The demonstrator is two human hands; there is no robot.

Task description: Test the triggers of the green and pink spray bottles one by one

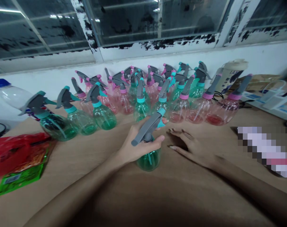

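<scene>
My left hand (140, 138) is wrapped round the neck of a green spray bottle (148, 160) with a grey and turquoise trigger head. The bottle stands nearly upright on the wooden table (181, 195), close in front of me, and part of its body is hidden by the fingers. Just to its right, my right hand (189, 145) rests low over the table with its fingers apart, holding nothing. Behind both hands stand several more spray bottles, green ones (104, 115) with turquoise collars and pink ones (178, 108) with pink collars.
At left lie a red plastic bag (17, 151) and a green snack packet (22, 181), with a blue-capped plastic bottle (13, 96) behind. A beige cup (232, 74) and a white device (272, 101) with cables are at back right. A pixelated object (268, 151) lies at right.
</scene>
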